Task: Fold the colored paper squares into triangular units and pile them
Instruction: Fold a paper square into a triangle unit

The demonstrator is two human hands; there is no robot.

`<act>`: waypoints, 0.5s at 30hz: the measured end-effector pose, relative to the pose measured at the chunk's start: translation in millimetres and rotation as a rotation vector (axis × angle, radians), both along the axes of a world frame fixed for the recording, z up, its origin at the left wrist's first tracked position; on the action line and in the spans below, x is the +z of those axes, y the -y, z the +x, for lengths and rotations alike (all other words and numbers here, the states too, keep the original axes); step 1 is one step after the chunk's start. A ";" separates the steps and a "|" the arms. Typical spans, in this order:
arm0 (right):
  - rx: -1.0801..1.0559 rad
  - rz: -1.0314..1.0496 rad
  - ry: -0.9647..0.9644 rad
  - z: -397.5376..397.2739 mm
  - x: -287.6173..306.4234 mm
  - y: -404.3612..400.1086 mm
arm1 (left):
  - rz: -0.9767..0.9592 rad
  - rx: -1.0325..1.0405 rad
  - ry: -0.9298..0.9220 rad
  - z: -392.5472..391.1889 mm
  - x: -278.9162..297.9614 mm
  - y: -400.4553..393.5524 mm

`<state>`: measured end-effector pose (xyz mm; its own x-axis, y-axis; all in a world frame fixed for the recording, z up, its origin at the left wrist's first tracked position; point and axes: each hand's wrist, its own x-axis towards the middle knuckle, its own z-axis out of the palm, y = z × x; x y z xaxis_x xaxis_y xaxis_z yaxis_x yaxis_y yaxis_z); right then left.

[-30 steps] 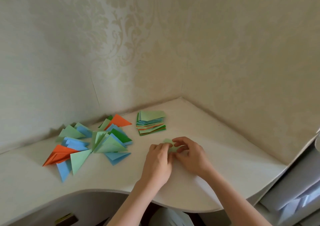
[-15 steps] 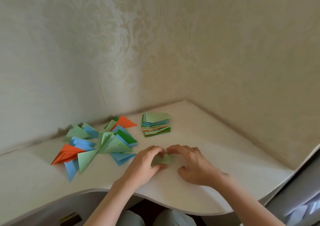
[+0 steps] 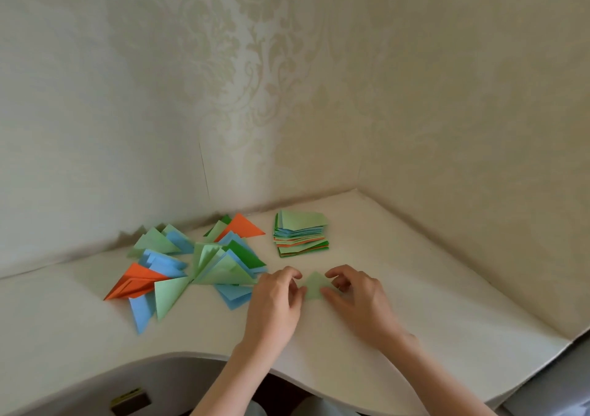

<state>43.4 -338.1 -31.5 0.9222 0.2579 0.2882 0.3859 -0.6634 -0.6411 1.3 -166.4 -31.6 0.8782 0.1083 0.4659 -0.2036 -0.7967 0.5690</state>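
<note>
Lower centre of frame: left hand (image 3: 274,300) and right hand (image 3: 357,297) pinch light green paper triangle (image 3: 314,286) flat on white counter (image 3: 447,304), fingers curled. Risk: corners slip, crease skews. Unfolded stack (image 3: 301,236) behind; folded pile (image 3: 194,265) left.

1. A small light-green paper piece (image 3: 314,286), folded to a triangle with its point toward the wall, lies flat on the white desk.
2. A stack of unfolded paper squares (image 3: 301,237), light green on top with blue, orange and dark-green edges below, sits behind it near the corner.
3. A loose pile of folded triangles (image 3: 194,264) in light green, blue, orange and dark green spreads to the left.
</note>
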 end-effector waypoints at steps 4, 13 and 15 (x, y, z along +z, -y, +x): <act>-0.057 -0.016 -0.005 2.5 -1.6 -7.2 | 0.063 0.115 -0.038 2.0 1.2 15.2; -0.105 0.036 -0.086 4.2 1.2 -11.7 | 0.043 0.133 -0.088 5.8 -3.8 14.6; -0.089 0.079 -0.139 7.1 4.2 -9.4 | -0.004 0.098 -0.075 6.7 -4.1 11.1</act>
